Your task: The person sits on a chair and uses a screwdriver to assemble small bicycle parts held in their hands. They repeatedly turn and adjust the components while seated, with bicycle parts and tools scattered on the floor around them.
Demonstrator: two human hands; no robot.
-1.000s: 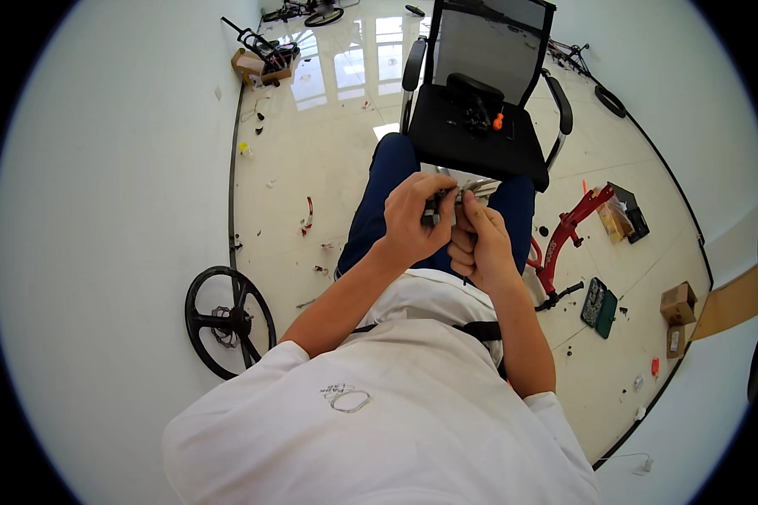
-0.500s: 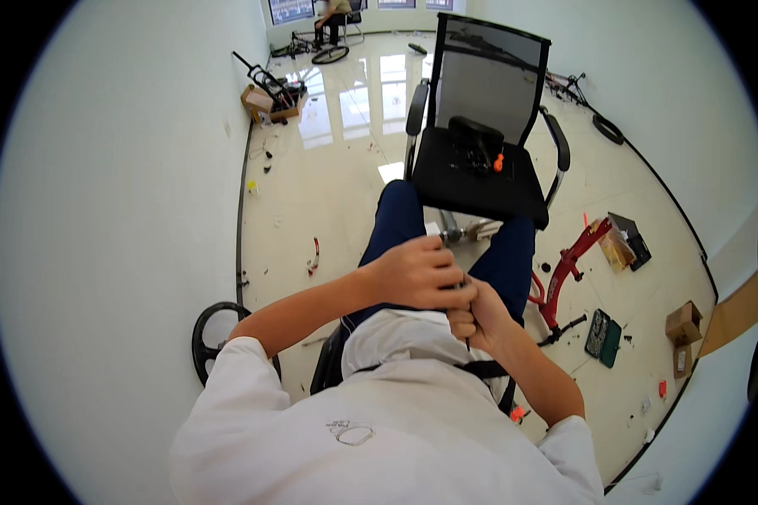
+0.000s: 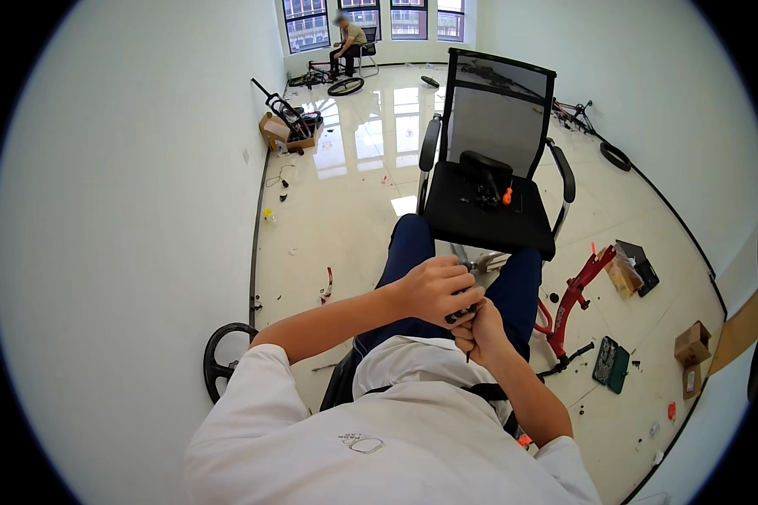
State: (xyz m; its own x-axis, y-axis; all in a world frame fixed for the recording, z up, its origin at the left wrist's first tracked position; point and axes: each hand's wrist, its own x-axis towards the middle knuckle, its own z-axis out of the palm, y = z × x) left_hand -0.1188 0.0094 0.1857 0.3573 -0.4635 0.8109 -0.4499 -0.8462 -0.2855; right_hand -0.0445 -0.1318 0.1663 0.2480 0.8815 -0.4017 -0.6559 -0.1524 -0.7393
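Observation:
In front of my lap, my two hands meet. My left hand (image 3: 438,290) is closed, its fingers curled over a small black part (image 3: 461,316), mostly hidden. Just below and to the right, my right hand (image 3: 483,332) is closed too. Out of the bottom of its fist pokes the end of a thin dark rod (image 3: 467,357); its kind cannot be made out. Beyond my hands, between my knees, a grey metal piece (image 3: 467,264) shows in part. On the black chair (image 3: 514,230) facing me lie a black bicycle saddle (image 3: 487,162), dark small parts and an orange-handled screwdriver (image 3: 507,197).
Right of my legs lies a red bicycle frame (image 3: 572,296), near an open green tool case (image 3: 611,365) and cardboard boxes (image 3: 692,343). A black spoked wheel (image 3: 219,358) stands at left. Farther off are a box of parts (image 3: 299,141) and a seated person (image 3: 351,44).
The view has tilted up, showing more of the far windows. My left hand has shifted slightly on the black part, which now shows more. Both hands stay closed together.

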